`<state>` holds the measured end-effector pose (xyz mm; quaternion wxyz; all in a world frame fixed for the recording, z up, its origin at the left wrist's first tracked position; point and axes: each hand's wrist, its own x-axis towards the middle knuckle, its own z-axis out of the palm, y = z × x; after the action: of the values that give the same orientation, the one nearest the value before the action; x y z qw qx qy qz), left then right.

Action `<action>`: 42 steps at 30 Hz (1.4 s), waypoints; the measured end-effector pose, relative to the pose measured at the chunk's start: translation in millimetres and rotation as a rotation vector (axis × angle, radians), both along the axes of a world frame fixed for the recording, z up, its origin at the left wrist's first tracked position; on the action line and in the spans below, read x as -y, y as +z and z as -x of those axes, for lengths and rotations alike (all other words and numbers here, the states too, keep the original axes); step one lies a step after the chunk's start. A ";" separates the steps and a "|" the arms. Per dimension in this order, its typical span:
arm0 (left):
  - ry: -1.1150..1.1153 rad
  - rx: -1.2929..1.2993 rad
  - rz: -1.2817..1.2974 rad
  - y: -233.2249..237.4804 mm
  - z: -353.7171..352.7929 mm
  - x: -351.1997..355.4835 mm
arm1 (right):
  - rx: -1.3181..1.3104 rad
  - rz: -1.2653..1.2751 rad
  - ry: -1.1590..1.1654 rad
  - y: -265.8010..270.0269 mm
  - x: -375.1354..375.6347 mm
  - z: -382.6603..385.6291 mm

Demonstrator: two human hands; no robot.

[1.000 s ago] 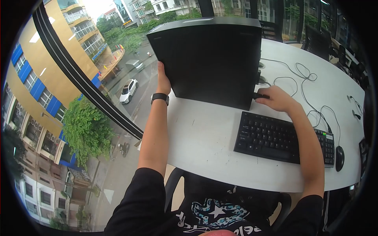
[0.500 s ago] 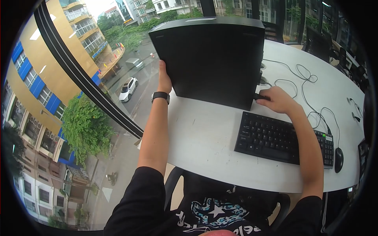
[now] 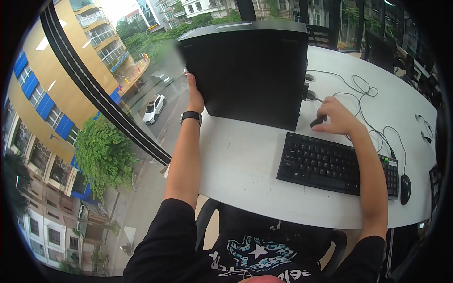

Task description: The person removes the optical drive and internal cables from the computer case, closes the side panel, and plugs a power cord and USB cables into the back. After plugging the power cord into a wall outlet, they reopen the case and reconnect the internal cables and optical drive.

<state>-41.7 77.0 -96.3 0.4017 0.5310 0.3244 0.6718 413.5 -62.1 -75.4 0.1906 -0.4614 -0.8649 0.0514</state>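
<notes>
A black desktop computer case [image 3: 245, 78] stands upright on the white table. My left hand [image 3: 195, 96] holds the case by its left side, the thumb lying along the near edge and the other fingers hidden behind it. Between the pinched fingers of my right hand [image 3: 339, 117] is a black cable plug [image 3: 318, 121], a short gap away from the case's right side. Another black plug [image 3: 306, 90] is still connected to that side. Just below my right hand lies a black keyboard [image 3: 321, 162], its right part crossed by my forearm.
A black mouse [image 3: 405, 189] rests right of the keyboard. Loose black cables [image 3: 363, 89] loop over the white table [image 3: 236, 174], which has cable holes behind the case. On the left is a large window [image 3: 141, 179] above a street. Dark chairs [image 3: 380, 54] stand at the back right.
My right hand has moved right, drawing the black plug away from the case's right side. The case has shifted slightly left, with my left hand still on it.
</notes>
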 end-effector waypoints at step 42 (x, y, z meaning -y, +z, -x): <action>0.074 -0.075 0.052 9.7 -9.6 19.9 | 0.050 0.046 -0.198 -9.6 -3.0 3.0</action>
<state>-32.2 57.1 -86.6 0.3778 0.5327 0.3760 0.6574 410.4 -59.1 -85.0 0.1623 -0.5501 -0.8182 0.0405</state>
